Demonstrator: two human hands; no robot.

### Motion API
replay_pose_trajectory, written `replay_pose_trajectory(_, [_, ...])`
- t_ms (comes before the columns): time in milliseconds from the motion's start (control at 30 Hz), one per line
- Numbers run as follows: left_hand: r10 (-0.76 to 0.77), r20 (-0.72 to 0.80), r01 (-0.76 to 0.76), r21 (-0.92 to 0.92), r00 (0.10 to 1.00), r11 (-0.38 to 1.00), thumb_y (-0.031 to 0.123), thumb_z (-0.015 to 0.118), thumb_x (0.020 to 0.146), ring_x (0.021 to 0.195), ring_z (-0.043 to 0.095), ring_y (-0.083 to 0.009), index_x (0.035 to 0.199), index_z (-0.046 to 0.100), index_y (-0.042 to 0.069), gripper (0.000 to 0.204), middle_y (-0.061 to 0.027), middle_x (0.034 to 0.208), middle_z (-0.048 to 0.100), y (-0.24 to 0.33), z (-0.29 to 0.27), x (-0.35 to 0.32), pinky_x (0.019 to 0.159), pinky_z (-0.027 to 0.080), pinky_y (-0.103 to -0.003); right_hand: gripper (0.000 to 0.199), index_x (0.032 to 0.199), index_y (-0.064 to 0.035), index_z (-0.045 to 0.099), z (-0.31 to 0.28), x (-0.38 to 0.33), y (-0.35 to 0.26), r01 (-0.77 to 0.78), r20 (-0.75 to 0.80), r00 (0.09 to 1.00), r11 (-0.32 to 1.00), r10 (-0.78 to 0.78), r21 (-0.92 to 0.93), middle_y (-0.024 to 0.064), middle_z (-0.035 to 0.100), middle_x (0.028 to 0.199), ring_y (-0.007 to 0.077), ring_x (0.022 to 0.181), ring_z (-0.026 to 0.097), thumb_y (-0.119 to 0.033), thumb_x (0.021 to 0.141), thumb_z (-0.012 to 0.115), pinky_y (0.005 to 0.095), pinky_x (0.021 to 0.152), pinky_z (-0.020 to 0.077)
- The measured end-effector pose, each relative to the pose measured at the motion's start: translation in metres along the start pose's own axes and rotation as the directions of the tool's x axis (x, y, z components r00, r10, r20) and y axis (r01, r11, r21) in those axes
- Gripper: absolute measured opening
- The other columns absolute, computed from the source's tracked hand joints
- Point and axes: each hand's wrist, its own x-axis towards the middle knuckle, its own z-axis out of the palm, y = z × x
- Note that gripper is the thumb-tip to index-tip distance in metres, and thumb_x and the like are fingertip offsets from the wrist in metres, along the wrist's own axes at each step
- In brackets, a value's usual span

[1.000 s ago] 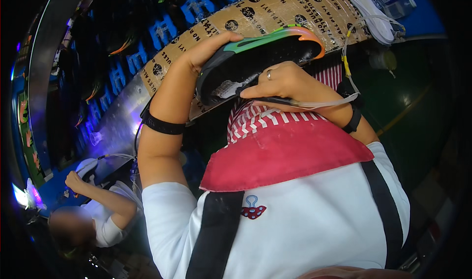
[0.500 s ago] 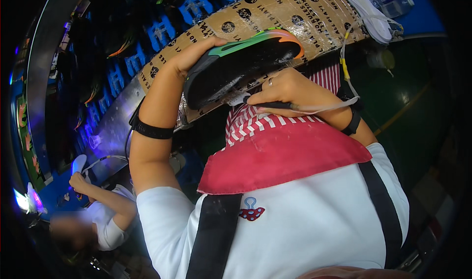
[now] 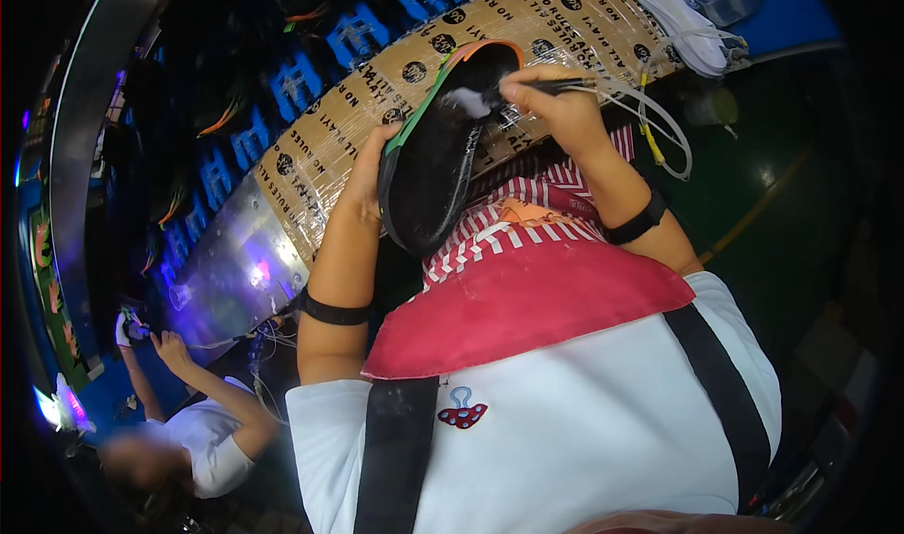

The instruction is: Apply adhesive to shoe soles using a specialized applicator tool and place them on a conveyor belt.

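A shoe upper (image 3: 426, 181) is tilted with its wide black underside facing me; a green and orange edge shows along its far side. My left hand (image 3: 365, 178) grips its left side, the fingers partly hidden behind it. My right hand (image 3: 562, 112) is closed around the dark handle of a brush (image 3: 556, 86), with a pale hose running from its rear end. The brush's whitish tip touches or hovers just over the underside near its upper end; which one I cannot tell. Part of the underside has a wet gloss.
Cardboard (image 3: 414, 72) under clear film covers the ledge beyond the shoe. Blue holders (image 3: 297, 84) with dark shoes line the rack behind. White flat pieces (image 3: 673, 21) and a clear bottle (image 3: 736, 5) lie at upper right. At lower left a co-worker (image 3: 221, 435) handles something.
The shoe upper has turned to stand more upright, its orange end swinging up and left. My right hand and the brush moved from its lower edge up to its upper end.
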Motion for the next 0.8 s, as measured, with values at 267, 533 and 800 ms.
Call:
replay_pose_trajectory(267, [0.125,0.203,-0.078,-0.223,0.971,0.972,0.033,0.038,0.085,0.081,0.064,-0.0254,0.106,0.057,-0.001,0.044,-0.0167,0.096,0.063,-0.008,-0.004,0.010,0.073,0.054,-0.036,0.019,0.087,-0.0041,0.066,0.018,-0.011,-0.013,0.512,0.182,0.854,0.729,-0.487,-0.453,0.0109,0.058,0.068,0.0244,0.060,0.056,-0.013,0.070,0.069,0.0304,0.054,0.0431])
replay_pose_trajectory(533, [0.268,-0.040,-0.270,-0.228,0.963,0.936,0.048,0.024,0.091,0.098,0.058,-0.0291,0.120,0.048,0.002,0.060,-0.0183,0.111,0.056,-0.010,-0.002,0.003,0.084,0.049,-0.041,0.020,0.089,0.0012,0.065,0.015,-0.018,-0.037,0.486,0.246,0.865,0.853,-0.438,-0.189,0.0097,0.059,0.065,0.0178,0.054,0.056,-0.002,0.069,0.067,0.0275,0.050,0.0408])
replay_pose_trajectory(800, [0.828,-0.229,-0.855,-0.038,0.511,0.518,0.038,0.038,0.091,0.112,0.048,-0.0280,0.140,0.010,0.005,0.065,-0.0185,0.127,0.042,-0.033,-0.004,-0.034,0.096,0.038,-0.037,0.019,0.090,0.0013,0.065,-0.010,-0.021,-0.029,0.265,0.062,0.964,0.951,-0.258,-0.158,0.0107,0.064,0.077,0.0129,0.065,0.059,-0.004,0.072,0.068,0.0237,0.058,0.0451])
